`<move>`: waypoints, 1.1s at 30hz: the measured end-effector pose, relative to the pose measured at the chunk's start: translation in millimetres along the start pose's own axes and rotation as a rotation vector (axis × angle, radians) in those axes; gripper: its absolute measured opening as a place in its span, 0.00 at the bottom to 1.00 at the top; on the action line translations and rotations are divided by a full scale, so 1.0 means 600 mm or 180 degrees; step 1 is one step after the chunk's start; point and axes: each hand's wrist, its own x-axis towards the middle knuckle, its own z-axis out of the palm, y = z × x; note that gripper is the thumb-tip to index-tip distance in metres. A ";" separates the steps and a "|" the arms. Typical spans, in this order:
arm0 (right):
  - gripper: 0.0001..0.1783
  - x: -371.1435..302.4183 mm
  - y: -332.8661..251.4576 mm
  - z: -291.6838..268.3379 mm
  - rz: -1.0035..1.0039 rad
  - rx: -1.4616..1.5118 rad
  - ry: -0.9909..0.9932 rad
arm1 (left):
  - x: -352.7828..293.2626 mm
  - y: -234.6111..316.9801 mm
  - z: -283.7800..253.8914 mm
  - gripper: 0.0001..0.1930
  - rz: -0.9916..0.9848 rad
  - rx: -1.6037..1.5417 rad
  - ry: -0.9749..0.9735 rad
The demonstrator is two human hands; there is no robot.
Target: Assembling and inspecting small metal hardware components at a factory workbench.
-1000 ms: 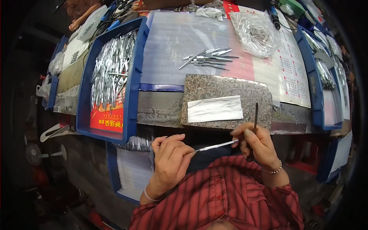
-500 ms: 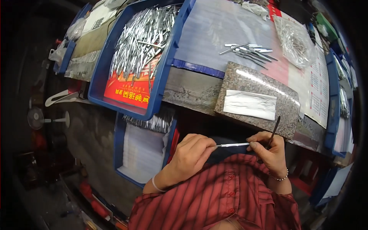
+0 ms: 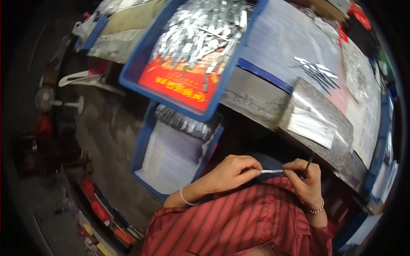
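Note:
A slim, bright silver metal rod (image 3: 272, 171) is stretched between my hands, in front of my body. My left hand (image 3: 234, 171) is closed, pinching its left end between thumb and fingers. At the other end, the thumb and fingertips of my right hand (image 3: 304, 176) grip the rod. A thin dark stick-like tool (image 3: 309, 162) also sits in my right hand, sticking up past the fingers. Just beyond the hands, a folded white cloth or paper pad (image 3: 311, 128) lies on a speckled stone block (image 3: 294, 109) at the bench edge.
Several loose silver pieces (image 3: 319, 73) lie on the sheet-covered bench (image 3: 273, 38). To the left, a blue tray (image 3: 168, 99) holds a heap of similar pieces (image 3: 196, 36). Below it stands another blue tray (image 3: 139, 160) with a row of pieces (image 3: 183, 123). More blue trays (image 3: 382, 141) line the right.
My view has turned, so the bench and trays appear shifted right and tilted. Both hands still hold the rod, and less of it shows between them.

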 end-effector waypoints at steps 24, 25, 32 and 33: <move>0.10 -0.003 0.000 -0.018 -0.0764 -0.0310 -0.0226 | -0.076 -0.096 -0.114 0.08 -0.0311 0.2998 0.2110; 0.10 -0.016 0.003 -0.018 -0.0909 -0.0192 -0.0106 | -0.066 -0.046 -0.096 0.07 -0.0170 0.2448 0.2103; 0.09 -0.035 0.022 -0.044 -0.1051 0.0234 -0.0041 | 0.162 0.157 -0.019 0.07 0.0945 0.1596 0.0787; 0.10 -0.040 0.022 -0.051 -0.1047 0.0237 -0.0061 | 0.211 0.157 -0.018 0.07 0.1138 0.1629 0.0724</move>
